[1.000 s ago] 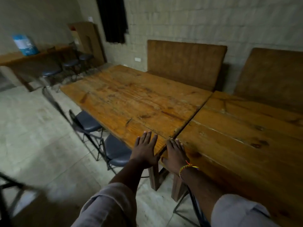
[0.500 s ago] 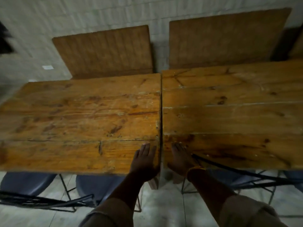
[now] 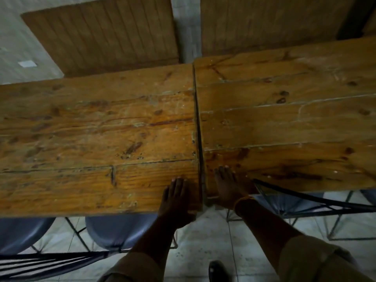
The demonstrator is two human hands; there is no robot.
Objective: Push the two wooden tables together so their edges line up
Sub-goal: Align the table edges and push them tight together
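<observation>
Pale block wall (image 3: 24,37) at the back, with two brown wooden panels, left panel (image 3: 105,35) and right panel (image 3: 268,23), leaning against it. Pale tiled floor (image 3: 203,241) below. Filling the middle: left wooden surface (image 3: 91,139) and right wooden surface (image 3: 284,123), side by side, touching or nearly so along a thin dark seam (image 3: 198,129). Near edges not level: left one reaching closer to the camera than the right; far edges offset too. Blue-seated chairs (image 3: 114,231) with dark wire frames tucked under the near edges. Left hand (image 3: 177,198) flat, fingers extended, on the left surface's near corner beside the seam. Right hand (image 3: 228,185) flat on the right surface's corner, yellow bracelet (image 3: 242,200) at the wrist. Neither gripping anything. Dark shoe tip (image 3: 217,270) at the bottom.
</observation>
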